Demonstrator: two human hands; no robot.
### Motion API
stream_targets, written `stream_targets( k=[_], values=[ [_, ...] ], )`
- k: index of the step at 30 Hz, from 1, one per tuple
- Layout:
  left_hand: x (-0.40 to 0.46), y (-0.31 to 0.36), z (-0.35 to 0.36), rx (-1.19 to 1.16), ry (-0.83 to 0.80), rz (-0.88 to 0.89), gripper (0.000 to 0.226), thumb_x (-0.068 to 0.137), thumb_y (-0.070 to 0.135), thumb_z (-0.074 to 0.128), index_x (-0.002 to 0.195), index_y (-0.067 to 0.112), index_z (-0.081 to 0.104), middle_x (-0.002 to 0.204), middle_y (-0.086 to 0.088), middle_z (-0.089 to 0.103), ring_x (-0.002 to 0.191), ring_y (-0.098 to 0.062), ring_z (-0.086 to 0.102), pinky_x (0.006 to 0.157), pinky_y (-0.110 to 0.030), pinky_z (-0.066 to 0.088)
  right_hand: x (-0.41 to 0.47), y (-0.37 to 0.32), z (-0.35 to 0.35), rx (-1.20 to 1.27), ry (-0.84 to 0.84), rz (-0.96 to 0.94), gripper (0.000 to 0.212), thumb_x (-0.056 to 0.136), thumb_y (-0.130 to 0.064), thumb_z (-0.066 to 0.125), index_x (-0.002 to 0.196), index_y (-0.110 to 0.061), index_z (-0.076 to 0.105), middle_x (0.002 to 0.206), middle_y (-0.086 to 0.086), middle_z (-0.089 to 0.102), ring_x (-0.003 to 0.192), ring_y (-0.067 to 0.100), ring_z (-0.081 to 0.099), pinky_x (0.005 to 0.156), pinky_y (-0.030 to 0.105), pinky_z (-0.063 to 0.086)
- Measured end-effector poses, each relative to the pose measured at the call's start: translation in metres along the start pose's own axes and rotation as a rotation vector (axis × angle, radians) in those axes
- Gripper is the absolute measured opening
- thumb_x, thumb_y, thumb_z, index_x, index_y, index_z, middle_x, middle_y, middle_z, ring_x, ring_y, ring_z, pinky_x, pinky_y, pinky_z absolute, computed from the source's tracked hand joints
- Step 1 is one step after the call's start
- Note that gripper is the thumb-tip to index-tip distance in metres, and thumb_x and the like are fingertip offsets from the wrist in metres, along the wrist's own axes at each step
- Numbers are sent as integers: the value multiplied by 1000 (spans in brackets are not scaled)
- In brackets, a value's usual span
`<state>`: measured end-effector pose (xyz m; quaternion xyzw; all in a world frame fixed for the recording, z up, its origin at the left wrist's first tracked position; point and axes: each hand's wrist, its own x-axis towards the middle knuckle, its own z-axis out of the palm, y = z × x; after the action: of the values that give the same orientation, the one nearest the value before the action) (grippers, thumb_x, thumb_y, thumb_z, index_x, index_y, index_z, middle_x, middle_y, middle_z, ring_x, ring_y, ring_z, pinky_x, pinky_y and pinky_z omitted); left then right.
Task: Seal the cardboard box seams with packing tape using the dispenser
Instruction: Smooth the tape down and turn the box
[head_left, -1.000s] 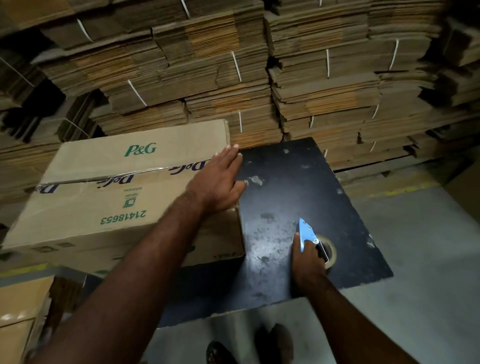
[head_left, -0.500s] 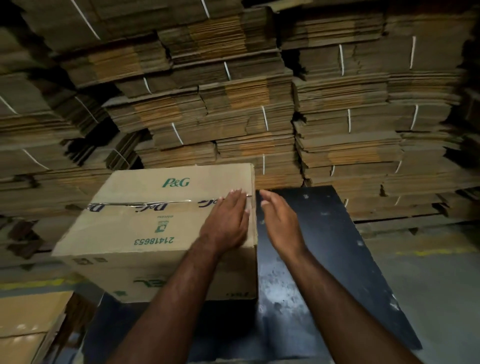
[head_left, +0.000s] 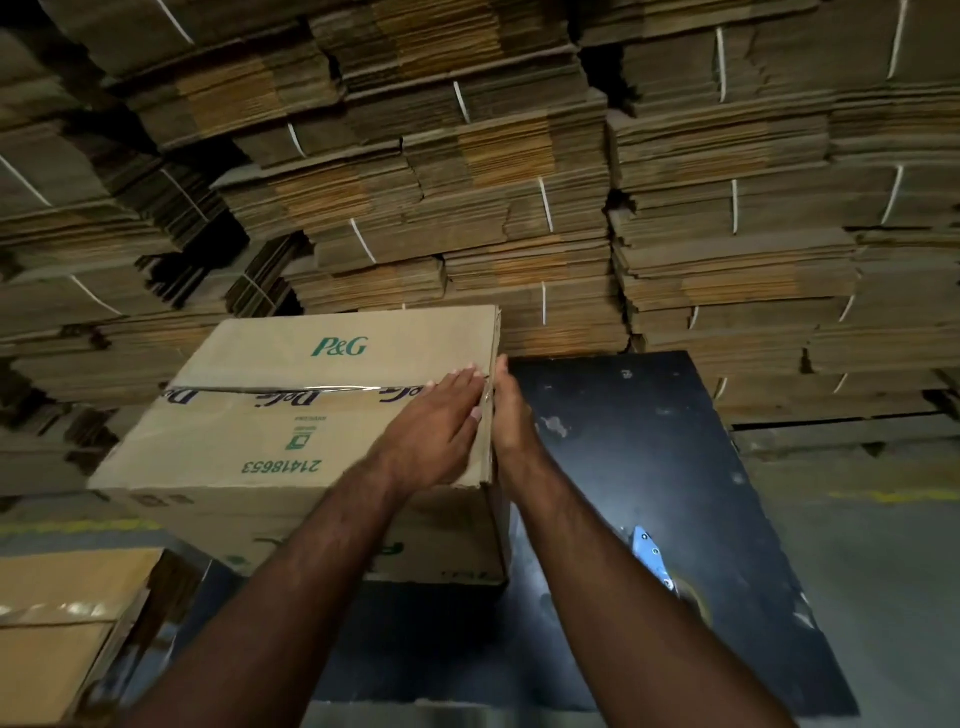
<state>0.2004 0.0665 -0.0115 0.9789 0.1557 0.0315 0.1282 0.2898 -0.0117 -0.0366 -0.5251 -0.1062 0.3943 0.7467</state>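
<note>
A brown cardboard box (head_left: 270, 415) printed "P&G" stands on a black table (head_left: 649, 467), with a shiny strip of tape along its top middle seam. My left hand (head_left: 436, 431) lies flat on the box top at its right end, fingers pressing near the tape end. My right hand (head_left: 511, 415) presses flat against the box's right side at the top edge, over the tape end. The blue tape dispenser (head_left: 652, 561) with its roll lies on the table to the right, untouched and partly behind my right forearm.
Tall stacks of flattened, strapped cardboard (head_left: 519, 182) fill the background behind the table. Another cardboard box (head_left: 62, 623) sits at the lower left. Grey floor (head_left: 883, 597) with a yellow line lies to the right of the table.
My right hand let go of the tape dispenser on the table and moved up to the box's right edge. My left hand stayed on the box top. The view tilted upward.
</note>
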Motion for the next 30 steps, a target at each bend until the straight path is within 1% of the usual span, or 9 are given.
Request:
stream_targets(
  k=[2,6,10,14,17,19,21,23,30],
  values=[
    [0,0,0,-6,0,-4,67,96,42,18,157,14,19,165,-3,17,152,-16,13,122,-30,5,9,0,-5,-1,21,68,55,108,-39,27,125,0,61,100,8,70,87,14,66,72,16,55],
    [-2,-1,1,-6,17,7,66,98,44,18,158,16,20,165,-2,17,152,-14,13,122,-30,6,12,-2,-20,-34,47,146,56,103,-48,31,126,-10,65,120,16,69,107,26,67,99,39,52],
    [-1,-3,3,5,25,9,66,99,45,16,158,16,19,165,-1,17,152,-13,12,122,-29,5,2,1,-18,47,30,12,41,104,-46,32,107,-24,67,97,-12,75,88,-2,70,77,16,54],
    [0,-2,2,-10,9,4,65,99,43,18,159,17,17,165,-3,17,152,-15,14,124,-33,8,8,7,3,-153,-17,-42,99,76,-87,37,153,-24,35,155,-2,40,137,12,44,117,39,32],
    [0,-1,3,-16,-4,-11,62,102,43,20,159,17,17,165,-4,18,152,-17,14,124,-35,8,14,-17,4,-294,0,-19,75,96,-65,29,156,-21,23,150,-1,41,128,14,46,107,31,35],
    [0,1,0,-32,-18,5,62,102,42,24,158,17,20,165,-5,21,152,-19,17,123,-39,10,14,-28,7,-445,20,-43,79,92,-70,24,157,-27,15,155,4,37,133,22,45,110,38,35],
    [1,-3,-9,-118,-42,34,60,99,38,32,155,17,29,161,-6,31,148,-21,27,121,-44,16,11,-33,15,-656,55,-133,84,88,-75,22,158,-30,9,163,3,21,147,28,26,119,49,22],
    [0,-18,-13,-165,-38,22,56,98,37,36,151,19,35,155,-6,41,142,-21,37,120,-47,25,4,-33,25,-870,37,-267,68,103,-55,23,158,-21,4,166,2,8,151,22,9,123,46,8],
    [-55,-118,-46,42,39,-325,65,105,47,26,158,12,16,166,-8,15,153,-19,13,123,-43,14,-17,-20,71,-1341,-134,-485,61,107,-40,22,158,-10,6,165,5,8,152,14,4,121,36,-6]
  ],
)
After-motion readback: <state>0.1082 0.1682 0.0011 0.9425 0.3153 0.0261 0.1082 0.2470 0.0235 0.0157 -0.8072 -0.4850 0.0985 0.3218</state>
